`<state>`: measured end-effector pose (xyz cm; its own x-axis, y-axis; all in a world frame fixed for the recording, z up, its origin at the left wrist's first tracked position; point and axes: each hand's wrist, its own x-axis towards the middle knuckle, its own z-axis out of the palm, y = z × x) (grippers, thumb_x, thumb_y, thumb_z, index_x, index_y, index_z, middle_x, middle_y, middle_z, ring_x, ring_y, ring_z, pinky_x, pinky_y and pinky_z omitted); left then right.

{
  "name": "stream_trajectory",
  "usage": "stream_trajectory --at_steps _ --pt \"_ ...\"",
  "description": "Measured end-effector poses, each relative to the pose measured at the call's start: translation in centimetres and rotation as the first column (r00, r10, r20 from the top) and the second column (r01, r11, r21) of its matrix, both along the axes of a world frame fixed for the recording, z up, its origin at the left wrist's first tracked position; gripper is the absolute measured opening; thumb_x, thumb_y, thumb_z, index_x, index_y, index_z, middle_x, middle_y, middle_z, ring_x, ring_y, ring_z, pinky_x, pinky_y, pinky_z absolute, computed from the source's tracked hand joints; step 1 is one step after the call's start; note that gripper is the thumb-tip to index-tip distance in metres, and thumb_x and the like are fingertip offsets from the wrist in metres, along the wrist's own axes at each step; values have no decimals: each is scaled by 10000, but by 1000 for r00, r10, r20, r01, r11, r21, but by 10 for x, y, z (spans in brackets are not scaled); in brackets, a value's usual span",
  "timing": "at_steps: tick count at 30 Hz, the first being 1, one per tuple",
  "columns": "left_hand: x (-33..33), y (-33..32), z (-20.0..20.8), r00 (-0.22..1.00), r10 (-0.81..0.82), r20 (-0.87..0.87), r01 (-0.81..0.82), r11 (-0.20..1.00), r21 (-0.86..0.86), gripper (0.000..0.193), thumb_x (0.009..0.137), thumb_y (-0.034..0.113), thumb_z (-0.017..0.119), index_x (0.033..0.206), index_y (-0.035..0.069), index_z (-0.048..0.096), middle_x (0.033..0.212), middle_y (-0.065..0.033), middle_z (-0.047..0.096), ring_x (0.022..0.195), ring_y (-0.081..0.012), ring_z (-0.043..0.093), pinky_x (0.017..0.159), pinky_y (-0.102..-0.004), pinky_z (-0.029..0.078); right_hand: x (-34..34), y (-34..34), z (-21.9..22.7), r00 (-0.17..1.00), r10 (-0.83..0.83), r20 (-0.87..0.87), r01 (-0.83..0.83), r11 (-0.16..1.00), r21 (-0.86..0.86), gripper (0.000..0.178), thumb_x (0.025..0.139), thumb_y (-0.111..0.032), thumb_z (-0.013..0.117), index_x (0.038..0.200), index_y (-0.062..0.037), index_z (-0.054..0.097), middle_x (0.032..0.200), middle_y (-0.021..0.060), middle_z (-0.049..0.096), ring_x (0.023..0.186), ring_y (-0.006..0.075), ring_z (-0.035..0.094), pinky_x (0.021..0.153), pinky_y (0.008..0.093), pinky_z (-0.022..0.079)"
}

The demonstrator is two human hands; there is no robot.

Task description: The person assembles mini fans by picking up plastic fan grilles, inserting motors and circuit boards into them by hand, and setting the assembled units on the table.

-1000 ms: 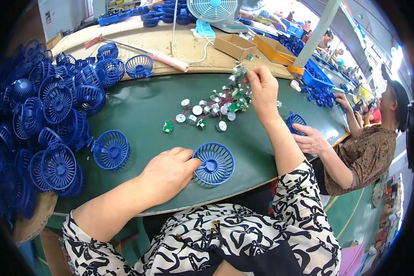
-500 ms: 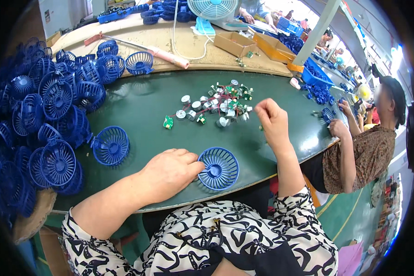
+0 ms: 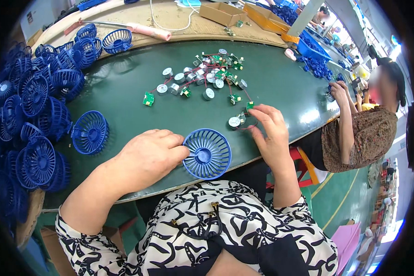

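Note:
A round blue slatted fan cage [image 3: 217, 154] stands at the table's near edge. My left hand [image 3: 154, 154] is closed on its left rim, fingertips and thumb at the small tab. My right hand [image 3: 272, 135] curves over the table to the right, thumb and index finger apart. Beside those fingers lie a small silver motor [image 3: 234, 122] with red wires and a green circuit board [image 3: 250, 106], which the index fingertip seems to touch. Farther off is a pile of wired motors [image 3: 200, 76] with green boards.
Blue fan cages [image 3: 34, 96] are heaped at the left, with a single cage [image 3: 90, 132] beside them. Behind the green table [image 3: 138, 87] lie a pink-handled rod [image 3: 149, 32] and a cardboard box [image 3: 222, 14]. A co-worker [image 3: 361, 133] works at the right.
My right hand has come down and nearer, its fingers parting; a motor with its board now lies beside it, apart from the pile. My left hand still holds the fan cage. The view has shifted.

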<state>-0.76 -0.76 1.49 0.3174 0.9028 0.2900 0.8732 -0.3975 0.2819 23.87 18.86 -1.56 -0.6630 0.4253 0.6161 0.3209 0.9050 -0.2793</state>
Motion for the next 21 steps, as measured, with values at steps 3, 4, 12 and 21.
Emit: stream_trajectory --at_steps 3,4,12,21 --pt "0 1 0 1000 2 1 -2 1000 2 143 831 117 659 959 60 634 1038 -118 662 990 -292 647 858 -410 521 12 -1 -4 997 -45 -62 48 998 51 324 759 89 630 1053 -36 681 1062 130 658 1023 320 623 869 404 516" --pt "0 1 0 1000 2 2 -2 1000 5 142 832 117 660 961 63 633 1040 -116 662 992 -290 646 860 -409 519 16 -5 -5 994 -66 -88 67 998 8 317 757 93 628 1044 -31 679 1049 131 658 1002 321 624 855 404 519" --pt "0 -1 -1 999 22 -27 -22 1000 -4 146 826 124 652 959 68 630 1037 -113 660 988 -296 642 855 -410 518 -21 -27 30 976 49 212 -82 985 152 349 793 -125 751 1128 -98 656 1027 72 631 955 284 598 869 419 455" --pt "7 2 -3 992 -45 -117 37 997 -73 201 822 121 660 1009 54 635 1080 -124 660 1014 -303 643 889 -407 523 -41 12 50 936 106 335 -128 991 44 226 816 -146 728 1005 -80 622 960 102 637 925 306 642 815 417 487"
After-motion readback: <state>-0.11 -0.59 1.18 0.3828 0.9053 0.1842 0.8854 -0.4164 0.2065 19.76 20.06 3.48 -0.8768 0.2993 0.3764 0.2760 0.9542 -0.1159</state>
